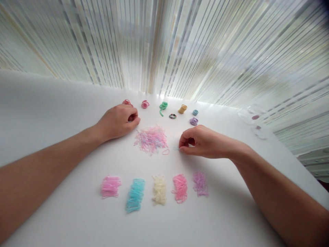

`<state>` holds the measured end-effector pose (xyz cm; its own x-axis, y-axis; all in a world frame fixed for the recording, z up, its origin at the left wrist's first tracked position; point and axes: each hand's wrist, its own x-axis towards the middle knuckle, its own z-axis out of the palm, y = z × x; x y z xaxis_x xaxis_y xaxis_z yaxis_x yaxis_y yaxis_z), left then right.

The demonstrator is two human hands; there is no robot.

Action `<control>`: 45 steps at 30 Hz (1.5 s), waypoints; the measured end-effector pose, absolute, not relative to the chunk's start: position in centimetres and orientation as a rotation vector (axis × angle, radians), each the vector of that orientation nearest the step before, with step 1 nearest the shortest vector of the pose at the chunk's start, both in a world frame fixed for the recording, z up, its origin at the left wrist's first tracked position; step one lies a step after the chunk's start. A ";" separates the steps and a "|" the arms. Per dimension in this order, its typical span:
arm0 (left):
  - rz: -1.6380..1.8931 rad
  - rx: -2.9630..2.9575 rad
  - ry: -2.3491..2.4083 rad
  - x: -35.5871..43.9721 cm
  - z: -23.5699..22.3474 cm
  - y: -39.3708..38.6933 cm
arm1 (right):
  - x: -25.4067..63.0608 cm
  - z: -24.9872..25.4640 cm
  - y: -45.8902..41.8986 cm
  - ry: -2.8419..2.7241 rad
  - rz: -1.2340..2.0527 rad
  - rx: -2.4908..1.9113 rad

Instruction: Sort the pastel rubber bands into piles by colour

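Note:
My right hand pinches a pale blue rubber band between thumb and fingertips, just right of the mixed heap. That heap of small rubber bands, pink, lilac and pale blue, lies mid-table, with one loose pink band at its edge. Beyond the heap's left side, my left hand rests with fingers curled towards the thumb; whatever it may hold is hidden. Nearer to me lie sorted piles: pink, turquoise, cream, bright pink and lilac.
Along the back of the white table sit small coils: red, pink, green, tan, blue and purple. A dark patterned ring lies among them. Clear items stand at right, before a string curtain.

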<state>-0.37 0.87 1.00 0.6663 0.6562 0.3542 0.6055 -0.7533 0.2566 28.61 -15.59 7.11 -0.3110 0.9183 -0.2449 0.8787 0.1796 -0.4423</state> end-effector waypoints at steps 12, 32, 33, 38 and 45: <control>0.620 2.718 1.082 0.0 1.1 0.2 | 28.5 7.2 -16.3 -2.328 0.796 -1.687; 0.645 2.706 1.076 0.4 0.9 -0.1 | 18.0 6.9 -20.4 -2.262 0.799 -1.564; 0.646 2.709 1.075 0.4 0.8 0.0 | 17.8 6.9 -20.3 -2.274 0.800 -1.571; 0.625 2.731 1.098 0.4 0.9 -0.2 | 17.1 7.1 -20.2 -2.319 0.836 -1.629; 0.634 2.728 1.107 0.4 0.9 -0.4 | 16.9 7.1 -20.2 -2.392 0.860 -1.644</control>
<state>0.41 -0.36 0.93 0.6426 0.6905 0.3321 0.6358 -0.7224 0.2719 16.90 -20.22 7.13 -0.4054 0.8880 -0.2172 0.8231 0.2512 -0.5093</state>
